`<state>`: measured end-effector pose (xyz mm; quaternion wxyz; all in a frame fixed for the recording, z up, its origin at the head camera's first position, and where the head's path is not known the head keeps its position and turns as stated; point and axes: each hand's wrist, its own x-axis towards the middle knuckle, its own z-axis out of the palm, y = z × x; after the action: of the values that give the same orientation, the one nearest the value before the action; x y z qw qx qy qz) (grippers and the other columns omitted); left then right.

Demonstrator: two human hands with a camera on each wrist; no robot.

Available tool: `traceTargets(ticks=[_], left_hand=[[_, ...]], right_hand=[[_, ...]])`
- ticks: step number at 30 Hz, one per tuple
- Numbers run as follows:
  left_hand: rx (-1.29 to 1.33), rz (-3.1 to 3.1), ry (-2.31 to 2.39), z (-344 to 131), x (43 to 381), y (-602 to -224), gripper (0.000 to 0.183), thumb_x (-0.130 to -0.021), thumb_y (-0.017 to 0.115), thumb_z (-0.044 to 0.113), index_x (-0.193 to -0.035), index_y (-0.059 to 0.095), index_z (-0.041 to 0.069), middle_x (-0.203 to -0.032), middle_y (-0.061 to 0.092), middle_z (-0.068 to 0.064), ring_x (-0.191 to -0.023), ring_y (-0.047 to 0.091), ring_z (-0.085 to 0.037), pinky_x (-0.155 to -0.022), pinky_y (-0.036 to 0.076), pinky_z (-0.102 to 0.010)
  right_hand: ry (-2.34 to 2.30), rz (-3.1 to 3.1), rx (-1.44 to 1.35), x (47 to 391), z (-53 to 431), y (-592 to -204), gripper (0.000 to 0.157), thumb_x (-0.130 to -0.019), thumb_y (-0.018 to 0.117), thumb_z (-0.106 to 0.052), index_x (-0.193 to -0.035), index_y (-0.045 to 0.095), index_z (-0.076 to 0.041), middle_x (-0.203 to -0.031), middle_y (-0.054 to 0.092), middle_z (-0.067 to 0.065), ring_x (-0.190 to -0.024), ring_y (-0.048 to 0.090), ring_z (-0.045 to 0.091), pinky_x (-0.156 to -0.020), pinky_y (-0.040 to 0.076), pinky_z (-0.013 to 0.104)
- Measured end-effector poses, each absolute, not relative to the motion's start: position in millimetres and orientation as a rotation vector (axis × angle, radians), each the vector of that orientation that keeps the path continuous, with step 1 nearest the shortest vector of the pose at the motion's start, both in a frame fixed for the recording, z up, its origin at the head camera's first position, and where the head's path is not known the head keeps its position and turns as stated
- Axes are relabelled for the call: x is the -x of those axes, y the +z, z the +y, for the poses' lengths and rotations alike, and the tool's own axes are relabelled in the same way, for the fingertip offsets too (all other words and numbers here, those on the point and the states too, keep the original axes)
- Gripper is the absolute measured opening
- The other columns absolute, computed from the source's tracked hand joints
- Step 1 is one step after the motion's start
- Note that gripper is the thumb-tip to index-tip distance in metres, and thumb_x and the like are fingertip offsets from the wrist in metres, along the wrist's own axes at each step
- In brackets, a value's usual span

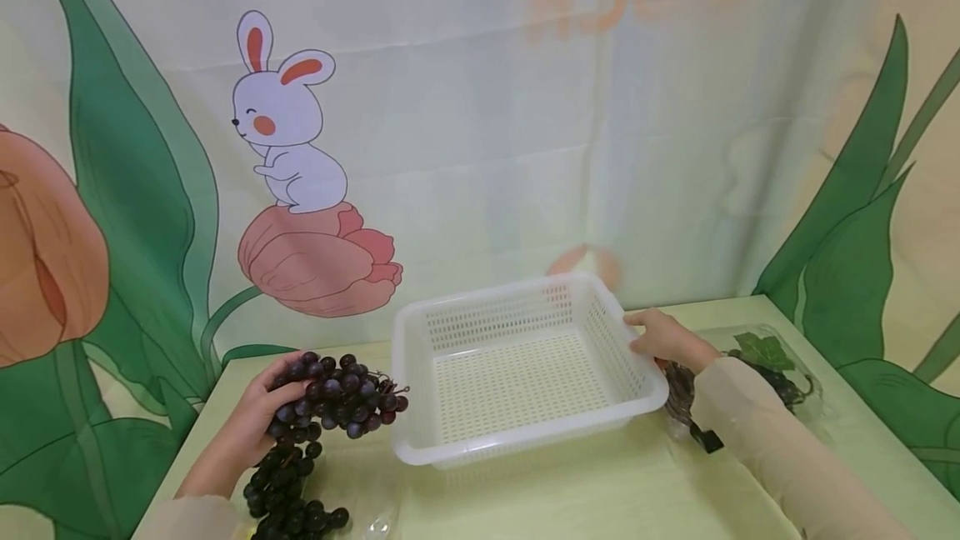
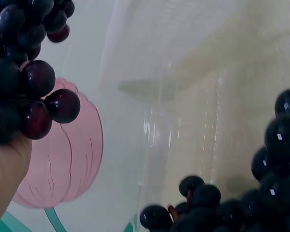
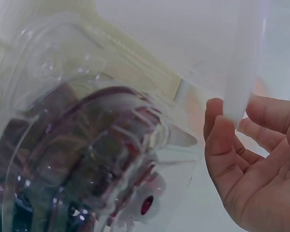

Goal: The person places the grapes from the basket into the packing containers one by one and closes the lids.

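My left hand [image 1: 255, 411] grips a bunch of dark grapes [image 1: 348, 394], held up at the left end of a white plastic basket [image 1: 525, 437]. In the left wrist view the grapes [image 2: 24, 92] hide most of the fingers. Below that hand lies a second bunch of black grapes [image 1: 281, 486]. My right hand [image 1: 667, 338] pinches the basket's right rim; the right wrist view shows thumb and fingers of that hand [image 3: 256, 159] on either side of the rim [image 3: 241, 72]. The basket holds nothing and is slightly raised on its right side.
At the right, beside my forearm, is a clear plastic package [image 1: 810, 415] with dark contents and a green leaf [image 1: 763, 351]. A clear plastic piece [image 1: 378, 523] lies by the lower grapes. A printed curtain [image 1: 480, 148] hangs behind the pale green table [image 1: 585, 494].
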<state>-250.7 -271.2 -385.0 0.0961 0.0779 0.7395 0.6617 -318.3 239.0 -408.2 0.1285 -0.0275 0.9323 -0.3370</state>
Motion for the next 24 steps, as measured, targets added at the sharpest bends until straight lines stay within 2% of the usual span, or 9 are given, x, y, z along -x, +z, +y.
traceTargets(ticks=[8, 20, 24], left_hand=[[-0.175, 2.204, 1.827, -290, 247, -395, 0.024, -0.091, 0.045, 0.019, -0.105, 0.048, 0.039, -0.102, 0.050, 0.019, -0.093, 0.053, -0.002, -0.078, 0.048, -0.023], [-0.094, 2.179, 1.665, -306, 247, -413, 0.023, -0.090, 0.048, 0.024, -0.108, 0.047, 0.039, -0.108, 0.048, 0.013, -0.099, 0.049, -0.010, -0.084, 0.044, -0.033], [-0.124, 2.174, 1.635, -308, 247, -421, 0.023, -0.090, 0.048, 0.023, -0.107, 0.048, 0.039, -0.105, 0.050, 0.015, -0.097, 0.051, -0.008, -0.083, 0.044, -0.032]], right_hand=[[-0.983, 2.710, 0.069, 319, 238, -407, 0.056, -0.086, 0.051, -0.002, -0.136, 0.027, 0.007, -0.116, 0.055, 0.027, -0.074, 0.064, 0.018, -0.051, 0.050, 0.029], [-0.968, 2.703, 0.052, 320, 238, -408, 0.056, -0.086, 0.051, -0.002, -0.136, 0.027, 0.007, -0.120, 0.052, 0.027, -0.083, 0.064, 0.022, -0.061, 0.053, 0.032], [-0.969, 2.706, 0.059, 319, 237, -408, 0.056, -0.086, 0.051, -0.002, -0.136, 0.027, 0.007, -0.119, 0.053, 0.027, -0.083, 0.064, 0.022, -0.061, 0.053, 0.032]])
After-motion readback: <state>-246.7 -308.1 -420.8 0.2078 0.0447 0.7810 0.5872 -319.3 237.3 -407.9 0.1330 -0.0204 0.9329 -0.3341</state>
